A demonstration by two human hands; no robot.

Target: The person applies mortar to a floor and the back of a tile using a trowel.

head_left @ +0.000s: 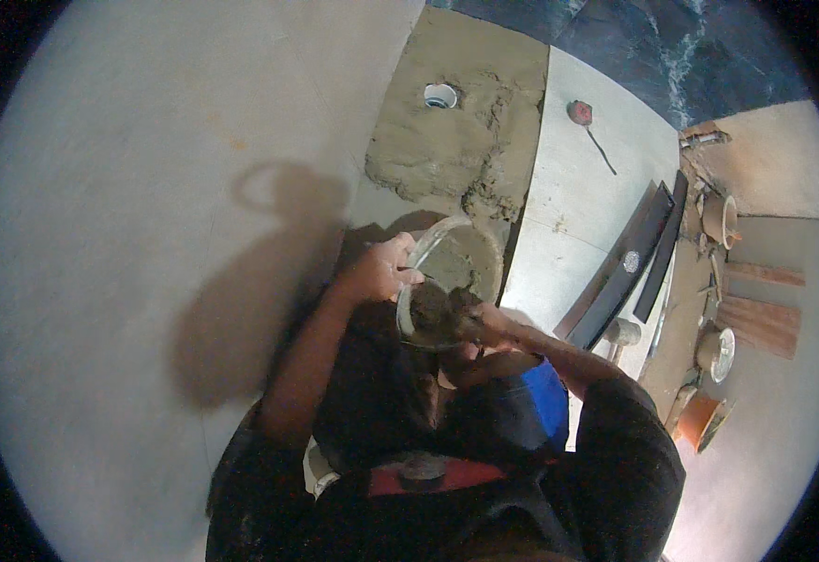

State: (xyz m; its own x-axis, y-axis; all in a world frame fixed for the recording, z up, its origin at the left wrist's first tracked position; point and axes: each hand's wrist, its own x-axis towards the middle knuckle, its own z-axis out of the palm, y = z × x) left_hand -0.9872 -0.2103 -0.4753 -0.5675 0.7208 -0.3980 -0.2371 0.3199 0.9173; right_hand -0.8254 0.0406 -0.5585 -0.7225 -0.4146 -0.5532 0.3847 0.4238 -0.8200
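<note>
A round bucket [496,245] with a pale, mortar-smeared rim is tilted in front of my legs, with wet grey-brown mortar [449,265] inside. My left hand [391,269] grips its left rim, thumb over the edge. At the near right side of the opening, my right hand [487,328] is closed beside a dark clump; what it holds is in shadow and I cannot make it out. Just beyond the bucket lies a bed of spread mortar [461,56], smooth at the far end and rough at the near edge. A white pipe opening [440,96] stands in it.
Right of the mortar, a light tile strip [531,267] bears a reddish round object with a thin tail [580,113]. Farther right are long black strips [620,272], a pale-headed mallet [623,332], an orange bucket [700,420], other buckets and wooden boards [758,323]. A pale wall-like surface [166,140] fills the left.
</note>
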